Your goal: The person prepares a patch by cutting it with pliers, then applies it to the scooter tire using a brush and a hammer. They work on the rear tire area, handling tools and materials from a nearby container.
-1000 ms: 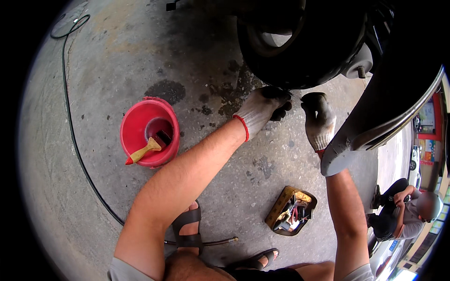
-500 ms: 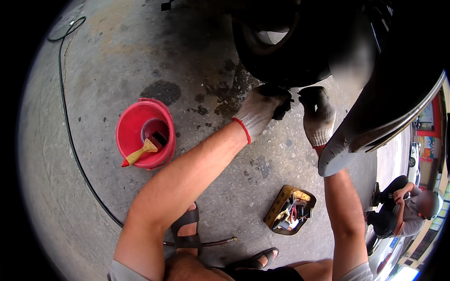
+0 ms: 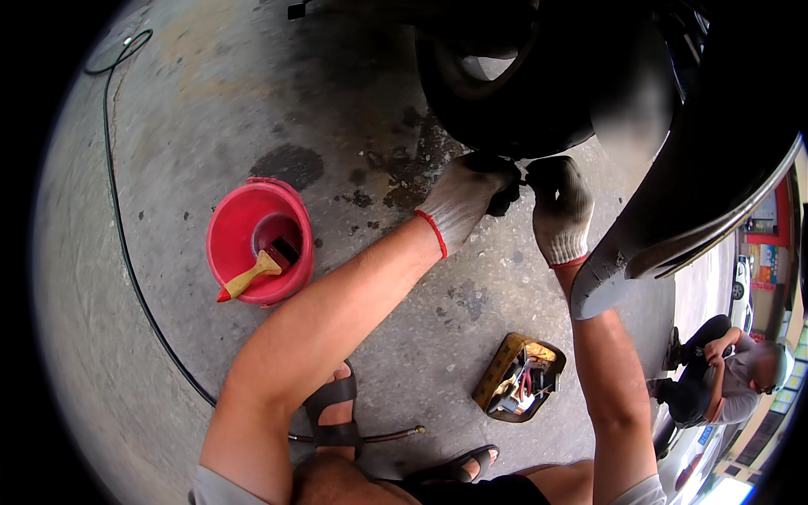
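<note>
Both my hands wear white knitted gloves with red cuffs, dirtied black at the fingers. My left hand (image 3: 467, 194) is closed just below a black tire (image 3: 505, 126), its fingers curled round something dark that I cannot make out. Close beside it, my right hand (image 3: 562, 206) is closed too, its fingertips pinched at a small dark bit between the hands. Black fingers against the dark rubber hide what is held. Above my right forearm hangs a grey, scuffed vehicle panel (image 3: 602, 282).
Left of my arm stands a red bucket (image 3: 220, 244) with a wooden-handled brush (image 3: 252, 273) in it. A tool box (image 3: 497, 379) holding pliers and small parts sits between my arms. A black hose (image 3: 122, 202) runs along the floor at left. Another person (image 3: 728, 370) crouches at far right.
My right hand has moved slightly left, nearer my left hand. The left hand has barely shifted; bucket and tool box stay put.
</note>
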The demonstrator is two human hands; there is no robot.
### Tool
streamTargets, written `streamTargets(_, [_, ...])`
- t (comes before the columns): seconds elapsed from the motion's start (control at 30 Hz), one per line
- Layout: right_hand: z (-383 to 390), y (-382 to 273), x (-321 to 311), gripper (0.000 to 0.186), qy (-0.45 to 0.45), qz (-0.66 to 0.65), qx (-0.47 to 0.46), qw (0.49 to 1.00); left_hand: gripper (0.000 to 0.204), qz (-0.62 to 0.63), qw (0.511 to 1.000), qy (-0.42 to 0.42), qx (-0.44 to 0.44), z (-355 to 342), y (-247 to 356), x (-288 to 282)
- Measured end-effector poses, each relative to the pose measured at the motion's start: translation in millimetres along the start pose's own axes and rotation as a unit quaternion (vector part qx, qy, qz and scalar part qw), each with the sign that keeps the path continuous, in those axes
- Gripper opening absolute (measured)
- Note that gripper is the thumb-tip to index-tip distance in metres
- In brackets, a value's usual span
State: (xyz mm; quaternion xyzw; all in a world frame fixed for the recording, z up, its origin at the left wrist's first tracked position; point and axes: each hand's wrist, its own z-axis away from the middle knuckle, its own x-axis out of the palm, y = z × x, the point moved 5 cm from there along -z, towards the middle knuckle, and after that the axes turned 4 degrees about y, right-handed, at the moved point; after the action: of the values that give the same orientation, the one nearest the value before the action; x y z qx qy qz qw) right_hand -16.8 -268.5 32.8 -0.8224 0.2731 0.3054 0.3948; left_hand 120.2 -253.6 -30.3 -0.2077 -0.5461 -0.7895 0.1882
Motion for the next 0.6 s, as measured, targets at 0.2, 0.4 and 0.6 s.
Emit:
streamTargets(0.2, [4.7,29.0,-15.0,0.009,0.020,0.035,0.029,0.999,0.019,-0.027,1.000,0.010,0.001,7.8,9.8,8.7])
streamTargets(0.4, [4.2,9.7,0.1,0.006,0.004,0.013,0.021,1.000,0.019,0.016,1.000,-0.012,0.007,0.4,2.4,-5.0])
streamTargets(0.6, [1.6,15.5,-1.5,0.011,0.019,0.017,0.013,1.000,0.019,-0.028,1.000,-0.010,-0.002,0.2,2.7,-0.3])
